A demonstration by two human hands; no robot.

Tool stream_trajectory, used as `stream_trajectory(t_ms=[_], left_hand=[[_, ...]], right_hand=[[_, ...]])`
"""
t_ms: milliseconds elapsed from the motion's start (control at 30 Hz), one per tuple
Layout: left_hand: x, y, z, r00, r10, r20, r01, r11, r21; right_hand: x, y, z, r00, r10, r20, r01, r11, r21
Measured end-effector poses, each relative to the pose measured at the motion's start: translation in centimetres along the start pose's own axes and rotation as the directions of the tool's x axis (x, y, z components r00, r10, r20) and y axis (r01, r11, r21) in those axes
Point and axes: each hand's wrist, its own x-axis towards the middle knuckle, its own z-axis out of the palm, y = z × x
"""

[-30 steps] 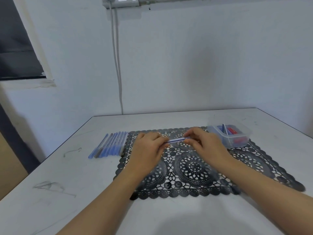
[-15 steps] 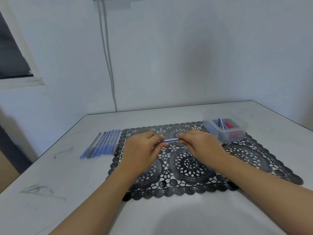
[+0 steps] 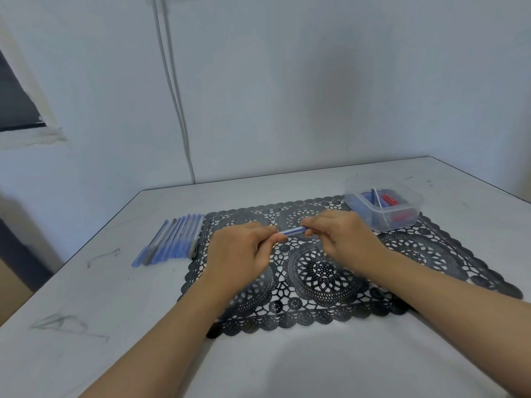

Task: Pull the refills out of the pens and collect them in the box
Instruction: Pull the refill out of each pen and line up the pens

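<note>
Blue pen [image 3: 290,231] held level over the black lace mat [image 3: 321,271] — left hand [image 3: 244,254] pinches one end, right hand [image 3: 342,237] the other, fingers curled round it. Clear plastic box [image 3: 402,215] at the mat's far right corner, refills inside. Row of pens [image 3: 172,239] just off the mat's left edge — on the white table [image 3: 86,297].
</note>
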Motion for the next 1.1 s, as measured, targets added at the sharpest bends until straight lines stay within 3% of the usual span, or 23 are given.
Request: stream_trajectory(t_ms=[100, 200, 267, 333, 400, 467, 567, 733, 900, 1100], left_hand=[[-0.1, -0.3, 0.0, 1.0, -0.023, 0.0, 0.023, 1.0, -0.009], [-0.1, -0.5, 0.1, 0.999, -0.043, 0.013, 0.043, 0.998, -0.046], [-0.1, -0.5, 0.2, 0.999, -0.044, 0.016, 0.045, 0.997, -0.061], [-0.2, -0.6, 0.3, 0.999, -0.029, 0.013, 0.03, 0.998, -0.05], [-0.3, -0.7, 0.4, 1.0, -0.008, 0.004, 0.008, 0.999, -0.038], [-0.3, -0.7, 0.3, 1.0, -0.011, 0.004, 0.011, 0.999, -0.049], [-0.2, -0.6, 0.2, 1.0, -0.029, -0.005, 0.029, 0.996, -0.079], [-0.3, -0.8, 0.1, 0.999, 0.003, -0.033, -0.006, 0.998, -0.067], [-0.3, -1.0, 0.3, 0.999, 0.025, -0.046, -0.028, 0.998, -0.053], [-0.2, -1.1, 0.3, 0.998, 0.036, -0.042, -0.038, 0.998, -0.04]], right_hand=[[0.3, -0.8, 0.0, 0.956, 0.278, 0.096, -0.293, 0.931, 0.217], [0.5, -0.9, 0.2, 0.832, 0.493, 0.255, -0.55, 0.67, 0.498], [0.7, -0.8, 0.2, 0.763, 0.564, 0.315, -0.592, 0.417, 0.69], [0.7, -0.5, 0.2, 0.704, 0.589, 0.397, -0.605, 0.204, 0.769], [0.8, -0.6, 0.1, 0.672, 0.58, 0.459, -0.615, 0.093, 0.783], [0.9, -0.7, 0.1, 0.668, 0.592, 0.451, -0.609, 0.087, 0.788], [1.1, -0.9, 0.0, 0.682, 0.62, 0.387, -0.597, 0.166, 0.785], [1.0, -1.0, -0.5, 0.689, 0.546, 0.476, -0.539, -0.053, 0.841], [0.8, -0.9, -0.4, 0.635, 0.549, 0.544, -0.616, -0.067, 0.785], [1.0, -0.9, -0.4, 0.663, 0.541, 0.517, -0.554, -0.11, 0.825]])
